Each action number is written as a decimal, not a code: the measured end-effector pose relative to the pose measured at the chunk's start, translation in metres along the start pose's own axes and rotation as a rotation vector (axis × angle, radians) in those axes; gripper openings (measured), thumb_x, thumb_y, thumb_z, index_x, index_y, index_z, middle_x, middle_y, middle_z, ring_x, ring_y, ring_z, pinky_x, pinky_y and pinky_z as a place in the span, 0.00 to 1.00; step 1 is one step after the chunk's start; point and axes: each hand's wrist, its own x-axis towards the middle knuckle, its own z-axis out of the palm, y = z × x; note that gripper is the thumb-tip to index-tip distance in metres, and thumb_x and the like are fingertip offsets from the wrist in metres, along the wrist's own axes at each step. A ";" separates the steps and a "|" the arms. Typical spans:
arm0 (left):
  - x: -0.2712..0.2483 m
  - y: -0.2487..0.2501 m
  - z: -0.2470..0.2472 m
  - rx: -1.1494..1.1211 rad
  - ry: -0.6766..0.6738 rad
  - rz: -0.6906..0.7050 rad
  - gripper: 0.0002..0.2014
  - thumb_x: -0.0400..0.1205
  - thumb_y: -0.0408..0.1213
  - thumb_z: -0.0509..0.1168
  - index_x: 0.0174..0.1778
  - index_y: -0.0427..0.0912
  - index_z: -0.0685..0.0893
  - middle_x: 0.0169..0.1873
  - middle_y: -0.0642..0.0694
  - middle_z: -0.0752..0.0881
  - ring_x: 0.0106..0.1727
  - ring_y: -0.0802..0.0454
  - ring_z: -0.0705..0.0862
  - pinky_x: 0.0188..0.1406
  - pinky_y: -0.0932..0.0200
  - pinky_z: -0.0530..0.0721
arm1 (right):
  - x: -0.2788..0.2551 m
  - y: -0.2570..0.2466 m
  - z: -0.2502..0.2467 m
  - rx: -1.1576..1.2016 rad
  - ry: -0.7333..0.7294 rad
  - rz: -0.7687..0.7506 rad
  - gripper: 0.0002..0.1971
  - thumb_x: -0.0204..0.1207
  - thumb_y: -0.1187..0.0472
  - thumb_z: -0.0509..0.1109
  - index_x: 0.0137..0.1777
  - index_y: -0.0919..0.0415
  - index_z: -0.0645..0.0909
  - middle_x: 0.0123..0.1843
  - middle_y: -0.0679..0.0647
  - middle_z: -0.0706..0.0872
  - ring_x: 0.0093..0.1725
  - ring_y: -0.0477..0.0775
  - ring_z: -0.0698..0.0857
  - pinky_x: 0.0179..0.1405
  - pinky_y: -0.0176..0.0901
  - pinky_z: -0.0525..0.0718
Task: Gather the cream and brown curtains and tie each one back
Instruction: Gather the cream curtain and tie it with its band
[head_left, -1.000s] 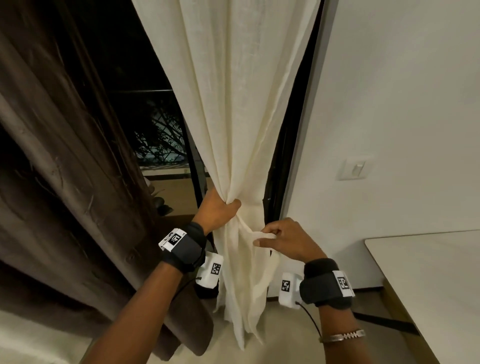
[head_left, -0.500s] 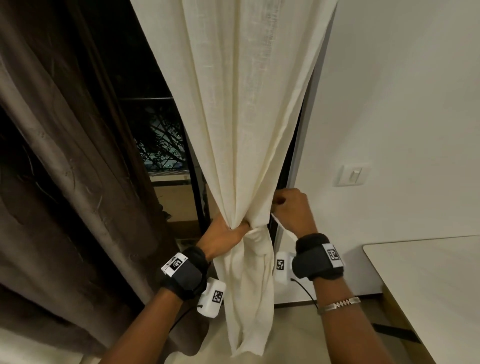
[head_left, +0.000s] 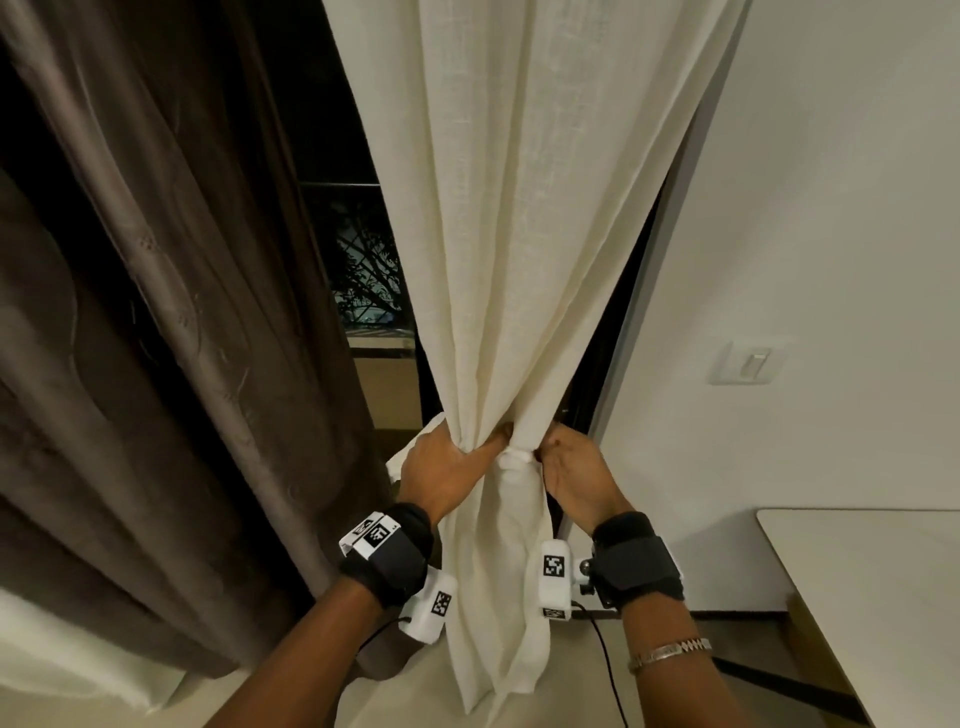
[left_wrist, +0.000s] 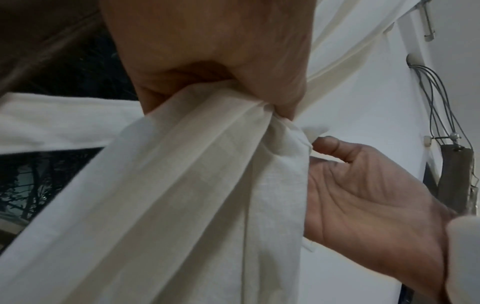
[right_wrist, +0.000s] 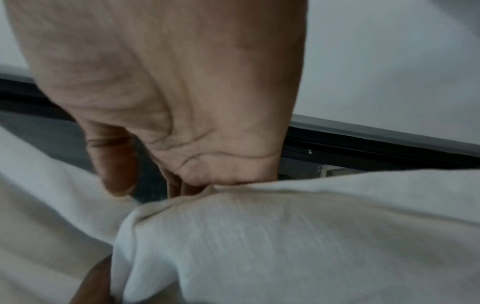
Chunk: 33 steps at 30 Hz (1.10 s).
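The cream curtain (head_left: 519, 260) hangs in the middle, bunched into a narrow neck at waist height. My left hand (head_left: 447, 467) grips that neck from the left, fingers curled round the gathered cloth (left_wrist: 207, 144). A cream tie strip (head_left: 514, 460) crosses the neck, and one flat end runs off to the left (left_wrist: 52, 119). My right hand (head_left: 571, 467) sits against the right side of the neck. Its thumb (right_wrist: 114, 164) is free in front, and its fingers go behind the cloth, hidden. The brown curtain (head_left: 182, 312) hangs loose at the left.
A dark window and door frame (head_left: 363, 260) show between the curtains. The white wall at the right carries a light switch (head_left: 748, 364). A pale table corner (head_left: 857, 597) juts in at the lower right. A wall hook with cords (left_wrist: 431, 92) sits beside the frame.
My right hand has come in from holding the tie strip out at the right to lie against the curtain's neck. The strip now sits round the bunch. My left hand keeps its grip.
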 end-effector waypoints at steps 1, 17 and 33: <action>0.001 0.001 0.001 0.011 0.034 -0.012 0.35 0.71 0.77 0.69 0.69 0.60 0.84 0.60 0.55 0.91 0.61 0.49 0.91 0.63 0.42 0.91 | -0.003 0.002 -0.004 0.077 -0.042 0.008 0.19 0.84 0.69 0.60 0.67 0.66 0.88 0.64 0.64 0.92 0.69 0.68 0.86 0.77 0.59 0.81; -0.004 0.004 0.006 0.369 -0.118 0.033 0.38 0.77 0.85 0.46 0.64 0.60 0.81 0.52 0.53 0.90 0.52 0.48 0.91 0.58 0.44 0.90 | 0.006 0.056 0.021 -0.668 0.372 -0.291 0.03 0.86 0.64 0.75 0.55 0.55 0.87 0.46 0.40 0.90 0.45 0.33 0.89 0.43 0.23 0.83; -0.060 0.009 -0.016 0.080 -0.348 0.380 0.10 0.91 0.48 0.66 0.63 0.56 0.71 0.49 0.52 0.94 0.46 0.61 0.95 0.45 0.64 0.90 | 0.008 0.043 0.032 -0.498 0.315 -0.240 0.12 0.85 0.44 0.69 0.55 0.51 0.85 0.45 0.49 0.90 0.48 0.54 0.91 0.50 0.47 0.88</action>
